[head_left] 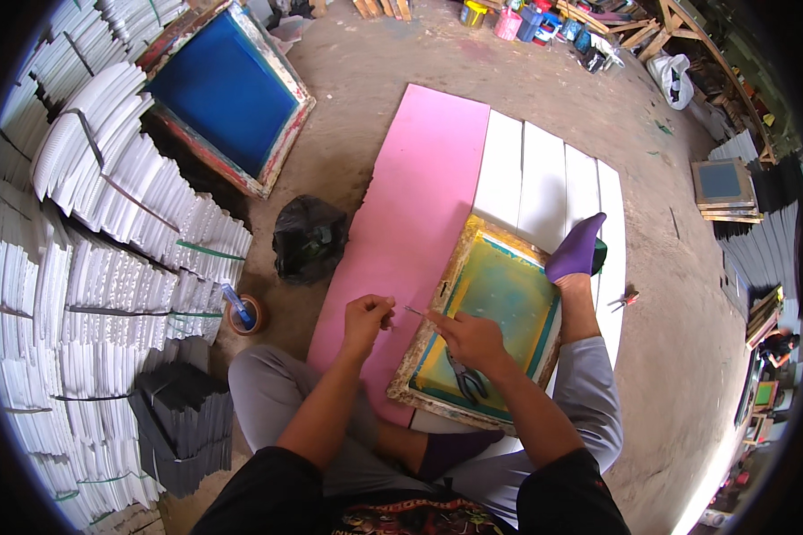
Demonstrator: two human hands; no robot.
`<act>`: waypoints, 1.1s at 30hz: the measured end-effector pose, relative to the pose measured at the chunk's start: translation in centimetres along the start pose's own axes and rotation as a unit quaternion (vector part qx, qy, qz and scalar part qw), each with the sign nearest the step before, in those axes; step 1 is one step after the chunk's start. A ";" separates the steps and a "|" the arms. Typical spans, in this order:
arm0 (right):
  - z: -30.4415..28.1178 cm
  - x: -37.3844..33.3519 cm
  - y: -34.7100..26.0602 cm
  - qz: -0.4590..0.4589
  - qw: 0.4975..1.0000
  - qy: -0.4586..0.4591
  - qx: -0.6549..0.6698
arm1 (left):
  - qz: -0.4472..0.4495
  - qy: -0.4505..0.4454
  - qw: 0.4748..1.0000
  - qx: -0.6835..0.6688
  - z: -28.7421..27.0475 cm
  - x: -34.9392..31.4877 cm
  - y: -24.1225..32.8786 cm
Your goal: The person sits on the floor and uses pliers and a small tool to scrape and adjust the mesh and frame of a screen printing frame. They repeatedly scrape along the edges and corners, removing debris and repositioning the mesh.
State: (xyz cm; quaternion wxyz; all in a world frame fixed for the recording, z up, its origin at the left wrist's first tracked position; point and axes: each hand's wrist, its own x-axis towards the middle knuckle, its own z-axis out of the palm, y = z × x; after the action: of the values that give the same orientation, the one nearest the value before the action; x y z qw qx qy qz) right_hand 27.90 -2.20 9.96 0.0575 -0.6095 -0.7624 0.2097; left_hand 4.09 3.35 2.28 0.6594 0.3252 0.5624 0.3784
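Observation:
My left hand [368, 323] is over the pink sheet [419, 169], its fingertips pinched together; anything between them is too small to make out. Just to its right, my right hand [473, 339] grips a thin metal tool [413, 310] whose tip points toward the left hand. That hand is above the left edge of a screen printing frame [500, 285], with worn wooden sides and a yellow-green mesh. Pliers with dark handles [467, 379] lie on the mesh, below the right hand. My purple-socked foot [576, 250] rests at the frame's far right corner.
White boards [544, 169] lie beside the pink sheet. Red-handled pliers [629, 299] are at the right. To the left are a black plastic bag [310, 236], a clay pot [245, 316], tall stacks of white sheets [107, 267] and a large blue screen [227, 94]. Paint buckets [509, 24] stand far back.

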 end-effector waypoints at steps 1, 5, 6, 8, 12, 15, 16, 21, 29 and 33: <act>0.0 -0.1 0.2 0.014 1.000 -0.005 0.003 | -0.005 0.028 0.999 0.013 -0.3 0.2 0.1; 1.4 1.0 3.6 0.105 0.993 0.049 0.004 | 0.057 0.103 0.942 0.315 -1.7 0.5 0.1; 1.0 1.7 4.3 0.135 0.989 0.059 0.008 | 0.062 0.113 0.919 0.373 -1.8 0.3 0.2; 0.0 2.9 5.6 0.183 0.980 0.072 0.021 | 0.047 0.120 0.882 0.453 -1.3 0.0 0.5; -1.5 5.6 7.3 0.231 0.970 0.065 0.039 | 0.136 0.146 0.858 0.474 -0.6 0.3 -1.6; -1.6 6.9 8.0 0.243 0.968 0.061 0.027 | 0.234 0.080 0.872 0.423 0.4 -0.1 -3.4; -1.6 7.2 8.3 0.245 0.967 0.062 0.021 | 0.251 0.040 0.879 0.404 1.2 -0.5 -3.5; -1.3 7.5 9.3 0.249 0.967 0.056 0.024 | 0.214 -0.041 0.897 0.384 4.8 -2.3 -3.5; -2.6 7.9 8.2 0.258 0.966 0.026 0.002 | 0.204 -0.041 0.910 0.357 4.8 -2.0 -3.8; -3.4 8.0 7.8 0.270 0.963 -0.001 -0.001 | 0.205 -0.045 0.911 0.356 4.8 -1.9 -3.9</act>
State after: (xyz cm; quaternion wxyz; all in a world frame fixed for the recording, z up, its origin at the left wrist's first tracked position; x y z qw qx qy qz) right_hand 34.16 7.57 8.60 -0.0025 -0.7924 -0.5701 0.2169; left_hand 9.17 -0.27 0.68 0.4324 0.6627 0.5509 0.2652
